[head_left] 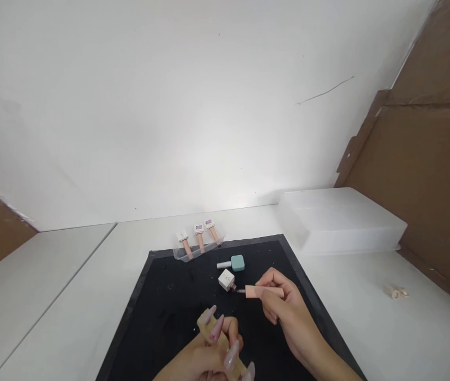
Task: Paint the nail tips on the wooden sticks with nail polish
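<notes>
My right hand [284, 309] is closed on a pink-handled brush cap [263, 292]. The brush tip points left, at the mouth of a white square bottle [226, 279] that lies tilted on the black mat [161, 312]; whether they touch is hard to tell. Below, my left hand [209, 354] grips a tan strip [216, 338] that carries several long, pale false nails [217, 328], one of them pinker. Just behind the white bottle lies a mint-green bottle [237, 263] with a silvery-white cap.
A clear tray [185, 258] at the mat's back left bears three white bottles with pink caps. A translucent bin [344, 222] stands at the back right. Small beige rings [396, 292] lie on the white table at right. Brown cardboard [427, 174] borders the right side.
</notes>
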Tool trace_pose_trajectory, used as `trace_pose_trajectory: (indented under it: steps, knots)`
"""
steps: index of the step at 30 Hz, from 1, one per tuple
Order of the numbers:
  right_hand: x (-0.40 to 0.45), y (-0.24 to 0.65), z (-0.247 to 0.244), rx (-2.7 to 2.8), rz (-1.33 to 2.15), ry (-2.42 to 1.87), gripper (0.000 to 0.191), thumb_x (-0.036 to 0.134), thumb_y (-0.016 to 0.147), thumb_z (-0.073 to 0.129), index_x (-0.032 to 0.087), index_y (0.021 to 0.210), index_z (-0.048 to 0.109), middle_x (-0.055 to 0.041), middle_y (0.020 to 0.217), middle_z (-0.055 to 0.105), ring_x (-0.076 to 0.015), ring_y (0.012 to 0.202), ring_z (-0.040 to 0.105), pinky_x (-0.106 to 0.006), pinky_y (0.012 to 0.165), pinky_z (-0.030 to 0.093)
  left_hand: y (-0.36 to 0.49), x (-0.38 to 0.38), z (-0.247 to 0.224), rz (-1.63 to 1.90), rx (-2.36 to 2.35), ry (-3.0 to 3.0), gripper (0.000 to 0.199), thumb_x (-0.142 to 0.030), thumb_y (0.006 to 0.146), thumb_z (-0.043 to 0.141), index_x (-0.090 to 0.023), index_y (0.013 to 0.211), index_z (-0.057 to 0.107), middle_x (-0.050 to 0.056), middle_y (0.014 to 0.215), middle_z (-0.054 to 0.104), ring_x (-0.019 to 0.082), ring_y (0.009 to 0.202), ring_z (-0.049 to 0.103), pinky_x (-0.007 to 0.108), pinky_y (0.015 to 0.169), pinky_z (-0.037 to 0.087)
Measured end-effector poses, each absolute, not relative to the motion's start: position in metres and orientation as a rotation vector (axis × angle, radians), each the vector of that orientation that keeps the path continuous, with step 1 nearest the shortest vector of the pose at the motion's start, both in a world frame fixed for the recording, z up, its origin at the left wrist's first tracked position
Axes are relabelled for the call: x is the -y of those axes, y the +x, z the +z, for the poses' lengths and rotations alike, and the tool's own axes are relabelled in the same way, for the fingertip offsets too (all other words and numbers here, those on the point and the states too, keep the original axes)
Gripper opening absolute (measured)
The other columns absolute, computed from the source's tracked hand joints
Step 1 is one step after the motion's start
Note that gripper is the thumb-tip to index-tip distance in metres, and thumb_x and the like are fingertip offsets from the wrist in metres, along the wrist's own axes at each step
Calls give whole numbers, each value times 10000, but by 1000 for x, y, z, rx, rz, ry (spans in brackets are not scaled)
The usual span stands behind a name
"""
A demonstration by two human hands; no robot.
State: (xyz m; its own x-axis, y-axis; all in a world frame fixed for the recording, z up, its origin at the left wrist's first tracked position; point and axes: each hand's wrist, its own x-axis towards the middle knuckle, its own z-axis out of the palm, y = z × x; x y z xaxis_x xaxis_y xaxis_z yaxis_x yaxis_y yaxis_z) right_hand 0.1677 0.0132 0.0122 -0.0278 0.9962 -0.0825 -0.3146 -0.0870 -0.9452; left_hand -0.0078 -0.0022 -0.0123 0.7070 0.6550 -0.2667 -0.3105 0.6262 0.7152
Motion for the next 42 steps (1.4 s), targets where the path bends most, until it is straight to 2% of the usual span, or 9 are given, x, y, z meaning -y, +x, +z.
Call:
trace_pose_trajectory:
  steps: [4,6,9,13,19,27,31,38,42]
  knots:
    - [-12,173,21,868,1413,-954,158,264,685,700,173,746,587,78,515,406,-64,436,263,-207,422,210,-2,5,-9,746,-651,819,282,-246,608,743,-178,660,474,-83,572,434,14,385,291,181,409,379]
    - [-13,175,23,872,1391,-935,172,296,682,722,162,707,616,21,649,513,-65,460,313,-214,430,245,0,6,-11,838,-721,926,294,-296,624,745,-176,654,479,-79,561,462,23,381,361,198,434,403]
    - [-13,176,21,929,1299,-936,217,350,735,691,162,653,619,-20,807,556,-80,504,383,-232,469,320,1,6,-11,960,-872,1064,288,-353,674,716,-175,683,490,-46,570,548,74,454,524,180,460,366]
    - [-11,176,16,1152,1101,-903,252,346,818,618,187,626,578,0,714,540,-120,562,478,-251,549,390,0,4,-8,983,-974,1117,329,-434,677,702,-176,695,498,-9,565,606,116,532,581,181,474,356]
    - [-2,173,21,1463,981,-688,240,237,888,522,212,650,511,7,618,551,-142,570,514,-265,556,397,3,-2,-7,1061,-1004,1123,377,-480,626,728,-174,676,514,-3,570,616,96,515,534,191,494,357]
    - [-4,171,25,1566,935,-723,277,211,870,517,201,594,499,-2,635,516,-141,571,492,-263,521,377,2,-4,-9,1041,-943,1211,331,-441,673,705,-175,680,507,-19,579,598,72,494,478,192,512,336]
    - [-4,169,27,1601,945,-761,265,201,855,522,199,590,523,-6,610,521,-147,564,492,-267,520,391,3,-2,-11,1050,-928,1269,323,-427,693,690,-177,643,492,-47,524,515,64,472,441,203,532,342]
    - [-5,169,23,1585,886,-820,272,214,851,537,197,582,505,-4,626,538,-137,555,513,-259,530,408,4,-1,-13,1019,-944,1259,316,-437,706,672,-181,678,489,-45,533,485,99,513,511,215,534,364]
    - [-4,168,17,1481,939,-860,178,250,872,534,204,700,546,-8,694,565,-134,570,544,-244,529,438,4,-1,-15,1044,-866,1245,340,-456,677,692,-188,672,484,-66,478,422,119,526,533,223,545,383]
